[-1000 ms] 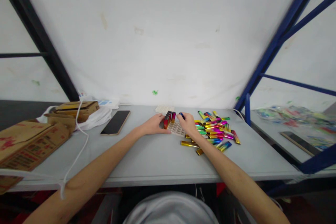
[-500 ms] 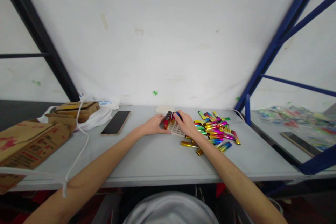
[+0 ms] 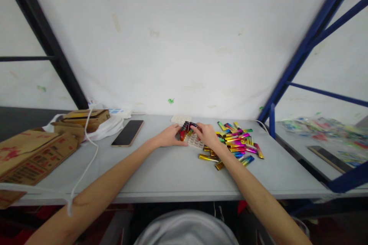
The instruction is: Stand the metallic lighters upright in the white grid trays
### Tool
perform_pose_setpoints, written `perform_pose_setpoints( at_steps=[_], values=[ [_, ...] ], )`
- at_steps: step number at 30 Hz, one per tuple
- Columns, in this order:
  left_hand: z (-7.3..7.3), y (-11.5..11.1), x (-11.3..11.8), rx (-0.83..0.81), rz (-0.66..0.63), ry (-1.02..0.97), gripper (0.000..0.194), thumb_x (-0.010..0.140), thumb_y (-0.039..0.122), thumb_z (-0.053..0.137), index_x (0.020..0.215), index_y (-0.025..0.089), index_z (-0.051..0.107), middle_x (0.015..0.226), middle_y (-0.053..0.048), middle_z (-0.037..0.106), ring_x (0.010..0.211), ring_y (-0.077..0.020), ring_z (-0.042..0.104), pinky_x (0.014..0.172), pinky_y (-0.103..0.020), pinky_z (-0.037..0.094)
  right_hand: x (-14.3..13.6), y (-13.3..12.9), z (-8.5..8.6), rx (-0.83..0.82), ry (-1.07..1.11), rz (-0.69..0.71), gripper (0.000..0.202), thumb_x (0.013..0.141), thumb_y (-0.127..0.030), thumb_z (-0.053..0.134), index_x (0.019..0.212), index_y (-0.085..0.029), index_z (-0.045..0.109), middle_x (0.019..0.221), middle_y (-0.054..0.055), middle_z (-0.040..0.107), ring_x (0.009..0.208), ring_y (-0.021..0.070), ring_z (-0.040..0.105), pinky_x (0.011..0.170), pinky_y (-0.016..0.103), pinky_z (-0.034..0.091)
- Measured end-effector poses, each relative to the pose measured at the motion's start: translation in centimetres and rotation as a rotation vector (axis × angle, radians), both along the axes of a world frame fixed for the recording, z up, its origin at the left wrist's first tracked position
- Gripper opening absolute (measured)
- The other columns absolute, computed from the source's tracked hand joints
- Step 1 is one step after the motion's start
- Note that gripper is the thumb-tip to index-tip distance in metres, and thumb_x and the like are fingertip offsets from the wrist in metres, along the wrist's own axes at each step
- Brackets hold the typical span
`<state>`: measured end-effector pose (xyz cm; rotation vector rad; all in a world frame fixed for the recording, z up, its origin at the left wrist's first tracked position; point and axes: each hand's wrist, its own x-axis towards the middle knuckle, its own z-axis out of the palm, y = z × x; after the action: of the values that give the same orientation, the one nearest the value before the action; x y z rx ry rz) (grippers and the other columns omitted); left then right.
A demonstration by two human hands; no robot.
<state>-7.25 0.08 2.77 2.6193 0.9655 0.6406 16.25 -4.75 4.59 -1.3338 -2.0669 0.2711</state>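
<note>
A pale tray with rows of small square pockets (image 3: 195, 142) rests on the table in front of me. At its left end, several red and yellow shiny lighters with black tops (image 3: 182, 134) stand in a tight row. My left hand (image 3: 169, 136) is closed around that end of the tray, its thumb along the near side. My right hand (image 3: 205, 134) pinches a dark-topped lighter (image 3: 193, 125) over the tray, just right of the row; most of its body is hidden. Beside my right wrist lies a loose pile of metallic lighters (image 3: 235, 141) in mixed colours.
A second pale tray (image 3: 181, 119) lies behind the first, near the wall. To the left are a phone (image 3: 128, 133), cardboard boxes (image 3: 37, 153) and a white cable (image 3: 91, 143). A blue metal frame (image 3: 290, 72) borders the right, with another phone (image 3: 329, 158) beyond it.
My right hand has shifted slightly right and lower, and the lighter's dark top now shows between its fingers. My left hand stays at the tray's left end.
</note>
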Motion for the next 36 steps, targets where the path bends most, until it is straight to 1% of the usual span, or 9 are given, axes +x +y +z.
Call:
perform_pose_setpoints(
  at_steps=[8, 11, 17, 19, 21, 25, 29, 32, 36],
  values=[
    [0.1, -0.2, 0.0, 0.011, 0.035, 0.014, 0.067, 0.070, 0.075, 0.080, 0.103, 0.018, 0.069, 0.103, -0.010, 0.069, 0.097, -0.0311, 0.064, 0.090, -0.041, 0.054, -0.9, 0.2, -0.1, 0.017, -0.262, -0.043, 0.028, 0.109, -0.037, 0.052, 0.111, -0.017, 0.071, 0.091, 0.012, 0.079, 0.079, 0.0225, 0.072, 0.068, 0.027, 0.041],
    [0.0, -0.1, -0.1, 0.012, 0.026, 0.014, 0.067, 0.070, 0.076, 0.079, 0.103, 0.018, 0.069, 0.103, -0.010, 0.069, 0.097, -0.0312, 0.064, 0.089, -0.041, 0.054, -1.2, 0.4, -0.5, -0.012, -0.338, -0.086, 0.035, 0.110, -0.041, 0.049, 0.106, -0.017, 0.074, 0.094, 0.015, 0.080, 0.081, 0.0245, 0.073, 0.068, 0.028, 0.041],
    [-0.2, 0.4, -0.2, 0.020, 0.038, 0.002, 0.066, 0.068, 0.075, 0.079, 0.101, 0.019, 0.069, 0.101, -0.009, 0.069, 0.096, -0.0313, 0.064, 0.090, -0.041, 0.054, -0.3, 1.0, -0.5, 0.003, -0.283, 0.028, 0.044, 0.110, -0.047, 0.046, 0.093, -0.019, 0.077, 0.087, 0.011, 0.078, 0.079, 0.0215, 0.072, 0.074, 0.028, 0.044],
    [-0.2, 0.4, -0.1, 0.019, 0.023, -0.005, 0.067, 0.068, 0.075, 0.080, 0.103, 0.019, 0.070, 0.103, -0.009, 0.069, 0.097, -0.0309, 0.064, 0.091, -0.040, 0.053, 1.2, 1.6, -0.1, 0.045, -0.239, -0.043, 0.051, 0.113, -0.045, 0.037, 0.094, -0.019, 0.076, 0.091, 0.012, 0.078, 0.085, 0.0219, 0.072, 0.083, 0.029, 0.046],
    [-0.2, 0.4, -0.1, 0.021, 0.020, 0.004, 0.066, 0.069, 0.075, 0.079, 0.102, 0.019, 0.070, 0.103, -0.009, 0.069, 0.097, -0.0306, 0.064, 0.091, -0.039, 0.053, 3.4, 2.4, 0.0, 0.069, -0.250, -0.194, 0.049, 0.114, -0.039, 0.033, 0.102, -0.017, 0.075, 0.102, 0.015, 0.077, 0.099, 0.0236, 0.071, 0.094, 0.031, 0.046],
    [0.0, 0.2, 0.0, 0.024, 0.042, 0.041, 0.065, 0.070, 0.078, 0.076, 0.096, 0.019, 0.068, 0.101, -0.009, 0.067, 0.094, -0.0307, 0.064, 0.089, -0.039, 0.053, 8.1, 3.7, -0.8, -0.074, -0.438, -0.486, 0.035, 0.106, -0.025, 0.048, 0.130, -0.009, 0.068, 0.131, 0.024, 0.069, 0.126, 0.0291, 0.063, 0.106, 0.034, 0.043],
    [0.1, 0.0, 0.0, 0.021, 0.042, 0.029, 0.067, 0.069, 0.080, 0.076, 0.096, 0.020, 0.068, 0.101, -0.010, 0.068, 0.095, -0.0316, 0.064, 0.089, -0.039, 0.053, 10.5, 4.1, -1.4, -0.211, -0.503, -0.545, 0.036, 0.104, -0.020, 0.046, 0.131, -0.015, 0.070, 0.122, 0.020, 0.075, 0.118, 0.0280, 0.070, 0.101, 0.036, 0.047],
    [0.1, 0.0, 0.0, 0.012, 0.039, 0.016, 0.067, 0.069, 0.080, 0.076, 0.097, 0.020, 0.069, 0.101, -0.010, 0.068, 0.096, -0.0319, 0.065, 0.090, -0.040, 0.053, 10.5, 4.3, -1.5, -0.218, -0.503, -0.571, 0.037, 0.099, -0.020, 0.052, 0.131, -0.018, 0.070, 0.118, 0.018, 0.077, 0.114, 0.0293, 0.071, 0.097, 0.038, 0.049],
    [0.0, 0.1, 0.0, 0.011, 0.036, 0.017, 0.068, 0.068, 0.079, 0.077, 0.099, 0.019, 0.069, 0.101, -0.010, 0.068, 0.096, -0.0320, 0.065, 0.090, -0.040, 0.053, 9.8, 4.7, -1.7, -0.150, -0.445, -0.522, 0.046, 0.098, -0.015, 0.051, 0.142, -0.015, 0.061, 0.122, 0.018, 0.074, 0.117, 0.0285, 0.068, 0.101, 0.037, 0.049]
  ],
)
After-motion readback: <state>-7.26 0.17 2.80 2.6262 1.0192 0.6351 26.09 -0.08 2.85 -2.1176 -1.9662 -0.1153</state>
